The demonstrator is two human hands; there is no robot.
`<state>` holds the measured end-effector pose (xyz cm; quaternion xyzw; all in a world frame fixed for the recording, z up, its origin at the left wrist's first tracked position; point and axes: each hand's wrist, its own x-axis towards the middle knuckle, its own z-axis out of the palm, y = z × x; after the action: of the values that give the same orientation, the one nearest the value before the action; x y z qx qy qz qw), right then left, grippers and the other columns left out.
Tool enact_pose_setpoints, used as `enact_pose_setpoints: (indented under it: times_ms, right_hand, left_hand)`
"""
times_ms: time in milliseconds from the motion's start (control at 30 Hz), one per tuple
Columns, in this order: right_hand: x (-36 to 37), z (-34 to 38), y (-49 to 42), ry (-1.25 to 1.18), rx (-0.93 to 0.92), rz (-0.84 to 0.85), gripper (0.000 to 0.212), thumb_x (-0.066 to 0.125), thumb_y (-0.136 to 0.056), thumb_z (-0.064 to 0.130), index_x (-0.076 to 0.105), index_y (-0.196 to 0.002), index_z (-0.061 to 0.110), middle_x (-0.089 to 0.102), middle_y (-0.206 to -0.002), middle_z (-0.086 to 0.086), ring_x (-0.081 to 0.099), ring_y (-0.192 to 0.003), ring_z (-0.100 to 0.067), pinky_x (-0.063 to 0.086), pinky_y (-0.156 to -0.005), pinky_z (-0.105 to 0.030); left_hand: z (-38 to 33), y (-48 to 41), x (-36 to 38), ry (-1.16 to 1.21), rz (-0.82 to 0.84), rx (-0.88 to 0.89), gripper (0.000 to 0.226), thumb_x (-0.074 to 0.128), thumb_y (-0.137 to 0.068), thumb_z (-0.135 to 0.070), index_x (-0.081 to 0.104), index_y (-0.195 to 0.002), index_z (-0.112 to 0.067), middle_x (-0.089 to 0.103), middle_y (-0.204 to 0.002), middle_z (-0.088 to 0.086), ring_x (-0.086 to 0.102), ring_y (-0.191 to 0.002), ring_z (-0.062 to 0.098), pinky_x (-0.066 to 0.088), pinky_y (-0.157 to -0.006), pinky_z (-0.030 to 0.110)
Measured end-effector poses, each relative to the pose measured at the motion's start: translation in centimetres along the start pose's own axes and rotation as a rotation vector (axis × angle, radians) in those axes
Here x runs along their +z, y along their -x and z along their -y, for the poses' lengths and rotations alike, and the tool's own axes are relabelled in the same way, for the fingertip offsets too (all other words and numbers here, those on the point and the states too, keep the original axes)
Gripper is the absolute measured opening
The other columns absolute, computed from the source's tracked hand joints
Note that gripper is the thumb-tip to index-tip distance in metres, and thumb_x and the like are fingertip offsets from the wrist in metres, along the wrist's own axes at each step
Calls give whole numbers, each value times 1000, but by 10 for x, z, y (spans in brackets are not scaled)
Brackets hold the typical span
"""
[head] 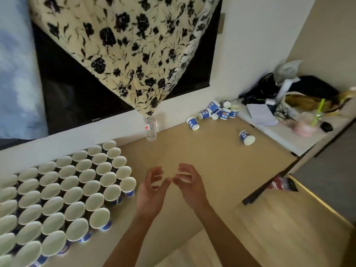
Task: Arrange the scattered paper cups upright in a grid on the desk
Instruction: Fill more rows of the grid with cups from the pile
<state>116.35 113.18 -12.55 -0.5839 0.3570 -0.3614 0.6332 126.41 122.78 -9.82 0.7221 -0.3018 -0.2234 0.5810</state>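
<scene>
The left hand (152, 191) and the right hand (189, 183) hang above the desk (202, 155), close to each other, with the thumbs almost meeting. Both are released: the fingers are loosely curled and hold nothing. On the left part of the desk stands the grid (67, 189) of upright cups, rim beside rim, and it runs out of the view at the left and at the bottom. The other cups lie on their sides at the far right of the desk: a pile (219, 110) against the wall, a single cup (193, 123) just left of the pile, and a stray cup (247, 138) apart, near the white shelf (289, 139). A clear bottle (150, 129) stands at the wall, under the tip of a flowered cloth (125, 45). On the shelf are a notepad (261, 114), a black bag (316, 86) and a pink cup (305, 128) with a green straw.
</scene>
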Motion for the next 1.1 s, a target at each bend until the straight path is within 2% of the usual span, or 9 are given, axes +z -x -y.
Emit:
enact_pose_setpoints:
  times_ms: [100,200,400,500,667,833,967,1100]
  right_hand:
    - [-56,0,-9,34,17,0,38,78,-84,8,61,-118,12,64,-117,-5,69,-100,-18,52,-75,-18]
    - [-101,2,-17,76,48,-25,36,79,-84,11,63,-116,16,65,-116,-2,70,-96,-11,51,-74,-16]
    - [-164,15,-51,112,68,-53,35,77,-85,9,63,-117,14,65,-116,-2,67,-87,4,49,-71,-12]
    - [-181,18,-75,97,75,-65,33,77,-85,10,63,-115,15,65,-114,1,67,-88,2,49,-72,-13]
    - [-208,8,-121,99,101,-101,33,77,-83,7,65,-112,19,65,-112,2,70,-93,-10,51,-73,-16]
    - [-245,-2,-175,234,144,-124,35,78,-83,13,65,-116,17,67,-113,2,68,-90,-5,49,-74,-11]
    - [-275,-7,-216,279,181,-148,33,77,-83,16,65,-114,20,67,-113,2,68,-91,-3,54,-79,-18]
    - [-298,-6,-252,303,196,-140,34,79,-81,15,67,-113,14,68,-110,0,67,-86,4,50,-79,-13]
  left_hand:
    - [-10,7,58,0,39,10,32,76,-86,-18,61,-113,-25,68,-112,-9,65,-102,7,50,-74,15]
    - [-16,8,104,34,42,-31,33,77,-86,-19,62,-115,-21,68,-114,-2,66,-104,14,51,-77,24]
    - [-39,-11,171,24,49,-40,31,74,-89,-17,62,-117,-17,68,-114,-2,66,-102,10,50,-77,23]
    - [-45,-32,196,27,47,-44,30,74,-88,-16,62,-116,-18,68,-112,-4,67,-102,11,49,-76,22]
    - [-44,-77,245,52,69,-72,29,74,-89,-17,63,-116,-20,69,-113,-4,66,-104,11,48,-77,20]
    - [-46,-126,293,70,99,-96,30,73,-90,-20,63,-118,-21,69,-113,-7,65,-103,4,47,-75,19]
    - [-52,-157,322,75,101,-119,29,73,-89,-17,64,-117,-18,69,-112,-4,65,-101,3,45,-74,15]
    - [-53,-175,344,68,66,-158,29,72,-89,-15,63,-116,-16,69,-111,-2,64,-99,2,45,-68,5]
